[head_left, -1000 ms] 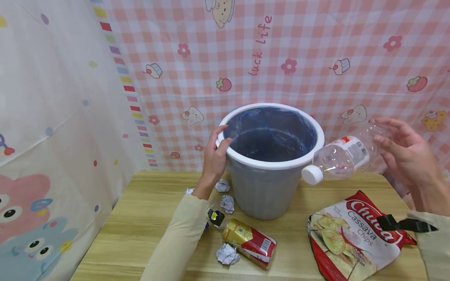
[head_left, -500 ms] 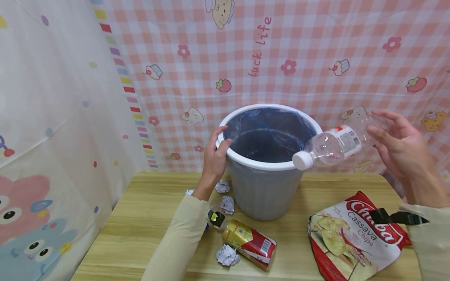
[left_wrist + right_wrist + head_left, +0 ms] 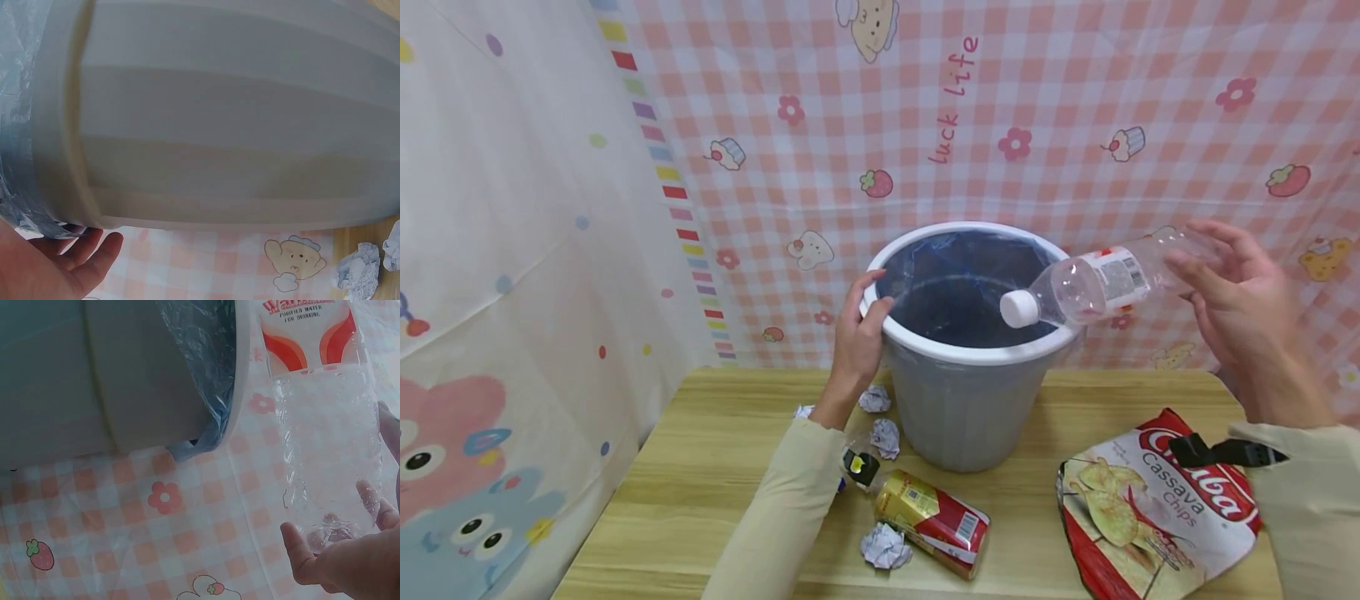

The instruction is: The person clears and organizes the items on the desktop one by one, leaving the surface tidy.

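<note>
My right hand point(image 3: 1251, 312) grips a clear plastic bottle point(image 3: 1078, 292) by its base. The bottle is tilted, and its white cap hangs over the opening of a grey trash can point(image 3: 966, 408) with a white rim. Its label, red and white, shows in the right wrist view on the bottle point(image 3: 312, 344). With fingers and thumb curled over the rim, my left hand point(image 3: 859, 333) holds the can's left side. A dark bluish liner lines the can; the bottom inside is too dark to tell. In the left wrist view the left hand point(image 3: 62, 265) sits at the can's edge.
On the wooden table point(image 3: 722, 467) lie crumpled paper balls point(image 3: 885, 546), a bottle with a gold and red label point(image 3: 928, 517), and a red and white chip bag point(image 3: 1157, 508). Part of the bottle's neck is near the left sleeve. A checkered cloth point(image 3: 760, 217) hangs behind the can.
My right hand has moved left and slightly up with the clear bottle, bringing its cap from beside the can to over the opening. The left hand keeps its place on the rim.
</note>
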Tool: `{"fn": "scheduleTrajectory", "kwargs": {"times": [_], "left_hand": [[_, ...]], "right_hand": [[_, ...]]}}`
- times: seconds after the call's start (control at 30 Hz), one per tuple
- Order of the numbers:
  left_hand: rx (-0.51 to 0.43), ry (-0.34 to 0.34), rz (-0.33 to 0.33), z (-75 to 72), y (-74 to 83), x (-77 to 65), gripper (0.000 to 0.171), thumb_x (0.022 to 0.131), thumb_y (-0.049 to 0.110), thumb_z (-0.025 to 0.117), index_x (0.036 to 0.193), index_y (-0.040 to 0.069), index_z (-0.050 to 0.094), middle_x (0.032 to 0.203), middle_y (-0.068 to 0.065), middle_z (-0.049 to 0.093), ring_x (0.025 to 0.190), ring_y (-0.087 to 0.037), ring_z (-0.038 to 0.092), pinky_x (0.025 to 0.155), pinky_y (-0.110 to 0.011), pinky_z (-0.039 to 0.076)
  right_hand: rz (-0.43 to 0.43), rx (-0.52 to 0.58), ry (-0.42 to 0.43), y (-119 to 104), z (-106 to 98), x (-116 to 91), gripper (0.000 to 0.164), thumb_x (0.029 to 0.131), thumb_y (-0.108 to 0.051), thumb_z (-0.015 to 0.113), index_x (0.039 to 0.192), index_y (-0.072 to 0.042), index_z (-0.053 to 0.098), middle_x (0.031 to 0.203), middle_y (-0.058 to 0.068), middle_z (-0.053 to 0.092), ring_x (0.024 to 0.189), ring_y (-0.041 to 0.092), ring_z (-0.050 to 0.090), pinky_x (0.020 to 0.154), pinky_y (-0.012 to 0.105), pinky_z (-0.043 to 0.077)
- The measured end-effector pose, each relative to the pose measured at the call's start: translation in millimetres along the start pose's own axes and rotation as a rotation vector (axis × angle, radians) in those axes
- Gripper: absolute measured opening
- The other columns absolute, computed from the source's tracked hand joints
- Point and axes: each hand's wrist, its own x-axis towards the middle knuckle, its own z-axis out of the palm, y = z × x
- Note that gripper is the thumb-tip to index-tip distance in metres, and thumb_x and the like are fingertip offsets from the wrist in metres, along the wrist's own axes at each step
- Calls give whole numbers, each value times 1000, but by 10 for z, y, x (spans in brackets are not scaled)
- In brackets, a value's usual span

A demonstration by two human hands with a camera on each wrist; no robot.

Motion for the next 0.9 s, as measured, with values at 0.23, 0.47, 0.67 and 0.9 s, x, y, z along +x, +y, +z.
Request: {"fn": "scheduleTrajectory", "kwargs": {"times": [0.23,0.47,0.67,0.9], "left_hand": [[10,15,21,10,-261,101,44,98,20,50,141,9,51,150,-9,45,130,-28,49,109,-43,39],[15,23,32,18,-286,101,44,96,22,50,139,12,52,147,-7,47,126,-27,51,107,-42,41],[11,14,17,11,-274,100,44,98,21,50,140,11,51,149,-8,46,129,-28,49,109,-43,39],[14,9,-8,6,-208,93,44,99,16,48,142,5,48,152,-14,42,132,-33,47,110,-45,38]], "right_hand": [[21,-97,-6,-3,81,17,58,88,-10,73,140,-15,48,136,0,50,113,13,54,80,13,51],[27,-256,-2,-33,166,45,58,87,-16,76,139,-21,50,125,-3,57,107,9,56,80,11,48],[17,-535,1,-25,249,82,59,91,-24,72,144,-26,45,132,-5,52,109,8,54,79,10,47],[30,-702,22,-29,399,138,64,91,-40,70,148,-34,42,151,7,39,128,21,43,108,41,39]]}}
